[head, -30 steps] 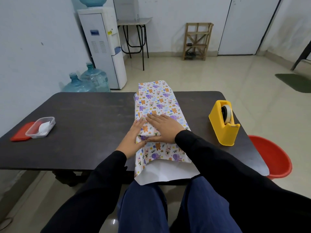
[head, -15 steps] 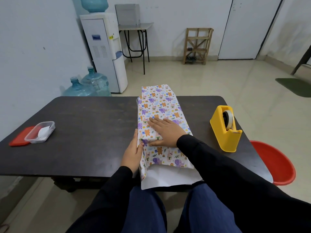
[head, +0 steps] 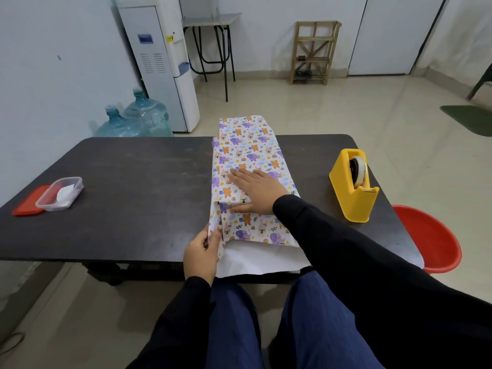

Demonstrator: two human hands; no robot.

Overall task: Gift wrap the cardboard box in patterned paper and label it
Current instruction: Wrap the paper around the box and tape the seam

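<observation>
Head view: a person in black sleeves, seated at a dark surface (head: 133, 195), works on a long parcel of patterned paper (head: 250, 155) printed with bears, elephants and rainbows. The parcel lies at the middle of the surface, running from the near edge to the far edge and reaching just past it. The cardboard box is covered by the wrap and cannot be seen.

The right hand (head: 257, 189) lies flat on top of the parcel, fingers straight and together and pointing left, pressing the paper down. The left hand (head: 201, 253) is at the parcel's near left corner, thumb and fingers pinching the paper's loose side edge. The white underside of the sheet (unprinted) spills past the near edge of the surface towards the person's blue-trousered lap.

A yellow tape dispenser (head: 351, 185) stands well to the right of the parcel, near the right edge. At far left, a clear plastic container (head: 60, 194) holding something white sits partly on a red lid (head: 29, 201).

On the floor beyond are a red tub (head: 431, 238) at right, a white water dispenser (head: 159, 62) with two blue water bottles (head: 146, 115) beside it, and a wooden rack (head: 314, 51) against the back wall.
</observation>
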